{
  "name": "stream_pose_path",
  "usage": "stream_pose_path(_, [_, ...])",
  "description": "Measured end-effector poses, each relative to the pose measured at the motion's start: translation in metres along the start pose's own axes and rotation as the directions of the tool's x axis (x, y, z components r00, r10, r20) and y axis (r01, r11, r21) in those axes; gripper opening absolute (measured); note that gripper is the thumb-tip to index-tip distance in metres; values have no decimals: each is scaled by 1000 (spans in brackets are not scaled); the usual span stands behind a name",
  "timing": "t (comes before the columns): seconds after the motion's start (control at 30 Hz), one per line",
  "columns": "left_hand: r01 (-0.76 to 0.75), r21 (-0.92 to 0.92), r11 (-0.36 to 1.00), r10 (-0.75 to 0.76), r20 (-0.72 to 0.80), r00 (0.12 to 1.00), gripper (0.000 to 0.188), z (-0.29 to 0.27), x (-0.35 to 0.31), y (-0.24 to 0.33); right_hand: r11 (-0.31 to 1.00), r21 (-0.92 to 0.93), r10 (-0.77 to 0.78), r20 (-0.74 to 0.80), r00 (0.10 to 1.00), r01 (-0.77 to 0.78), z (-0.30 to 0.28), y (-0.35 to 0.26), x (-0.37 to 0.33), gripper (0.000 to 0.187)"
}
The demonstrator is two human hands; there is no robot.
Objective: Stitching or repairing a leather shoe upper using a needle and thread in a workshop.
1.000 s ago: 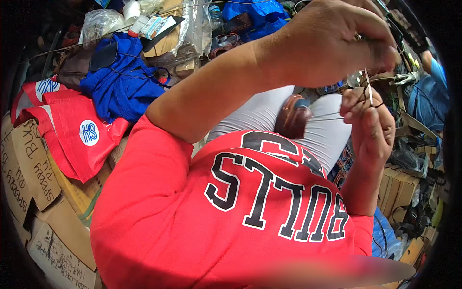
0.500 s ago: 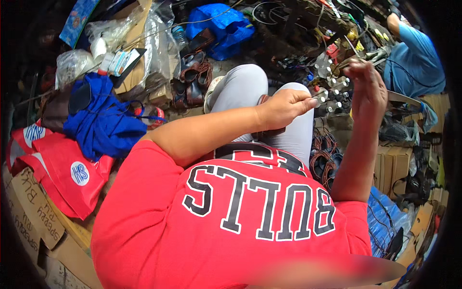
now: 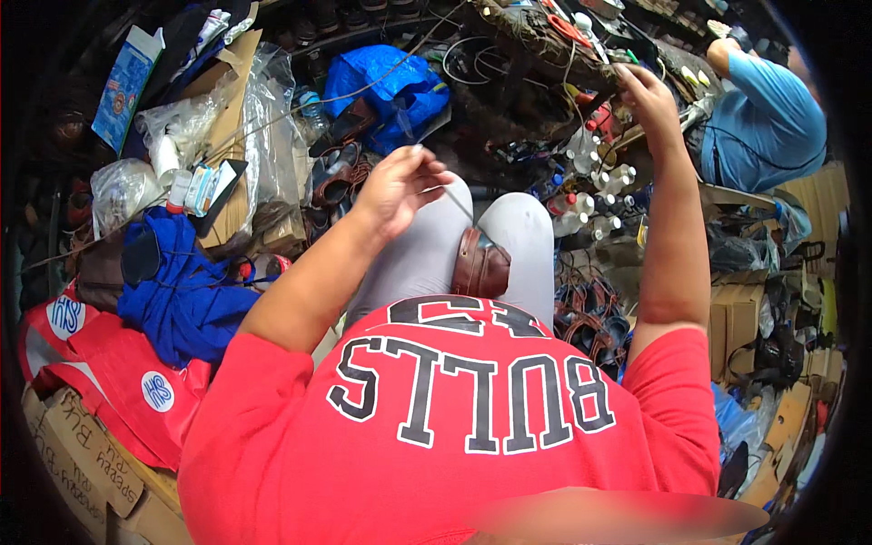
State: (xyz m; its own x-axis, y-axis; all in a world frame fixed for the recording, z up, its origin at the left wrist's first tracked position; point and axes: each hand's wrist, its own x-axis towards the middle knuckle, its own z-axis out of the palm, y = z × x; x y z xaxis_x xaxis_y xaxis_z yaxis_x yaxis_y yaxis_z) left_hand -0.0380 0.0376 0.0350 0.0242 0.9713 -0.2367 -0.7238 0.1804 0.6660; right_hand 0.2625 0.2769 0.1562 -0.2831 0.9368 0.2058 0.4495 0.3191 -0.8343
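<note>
A brown leather shoe (image 3: 481, 263) rests in my lap between my thighs, partly tucked against my shirt. My left hand (image 3: 404, 186) is raised above my left knee, thumb and forefinger pinched together and the other fingers loosely curled. A thin pale strand, like a thread (image 3: 460, 204), runs from beside that hand down toward the shoe. Far to the right, my right hand (image 3: 647, 95) reaches out with bent fingers closed near the edge of a cluttered work surface (image 3: 536, 20). Whatever its fingertips hold, if anything, is too small to make out.
Several small white-capped bottles (image 3: 618, 177) stand beyond my right knee. A person in a blue shirt (image 3: 763, 123) sits at the far right. To the left lie a blue cloth (image 3: 186, 309), a red bag (image 3: 118, 381) and cardboard (image 3: 82, 445). A blue plastic bag (image 3: 386, 91) is ahead.
My left hand has moved left from over my right knee, uncovering the shoe. My right hand has stretched farther away, to the work surface. The whole view has shifted slightly.
</note>
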Motion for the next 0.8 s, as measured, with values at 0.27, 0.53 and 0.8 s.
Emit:
stream_pose_path(0.27, [157,295,942,11,-497,868,18,-86,-34,0,633,-774,96,43,994,-27,50,2,138,52])
stream_pose_path(0.53, [-255,944,211,624,71,778,22,-57,-33,1,485,-874,275,191,942,36,47,3,173,53])
stream_pose_path(0.8, [-543,839,-45,-13,543,840,45,34,-3,-17,620,-784,229,159,960,-18,36,-3,163,39])
